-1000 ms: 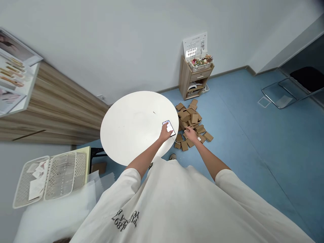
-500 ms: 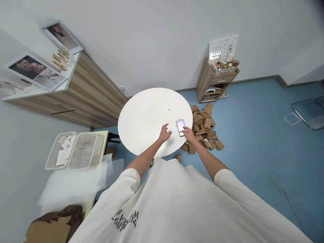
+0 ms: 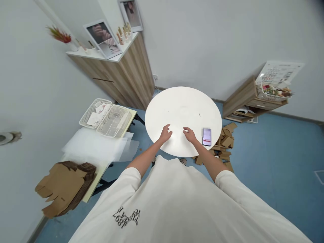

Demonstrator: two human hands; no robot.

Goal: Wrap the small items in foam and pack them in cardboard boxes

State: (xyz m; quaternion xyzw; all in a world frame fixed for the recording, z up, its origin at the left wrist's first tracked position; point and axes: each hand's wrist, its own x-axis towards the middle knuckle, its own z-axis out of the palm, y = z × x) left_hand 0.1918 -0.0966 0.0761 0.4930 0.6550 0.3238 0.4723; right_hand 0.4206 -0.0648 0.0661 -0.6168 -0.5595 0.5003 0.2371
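A round white table (image 3: 174, 108) stands in front of me. Over its near part, my left hand (image 3: 166, 133) holds nothing, with its fingers apart and slightly curled. My right hand (image 3: 189, 134) faces it from the right, also bare, thumb and fingers spread. A gap lies between the two hands. To the right of my right hand, a smartphone (image 3: 207, 137) lies on the table with its screen lit. A small dark mark or thin object (image 3: 199, 115) shows farther back on the tabletop; I cannot tell which.
Folded cardboard boxes (image 3: 226, 140) are heaped on the floor to the right. At left, a side table (image 3: 88, 189) bears flattened cardboard (image 3: 63, 185), translucent sheets (image 3: 98, 145) and white plastic baskets (image 3: 113, 120). A wooden cabinet (image 3: 129, 74) and a small shelf unit (image 3: 243, 98) stand behind.
My right hand has left the phone and moved left, nearer my left hand. The view has turned left, so the table and phone appear farther right.
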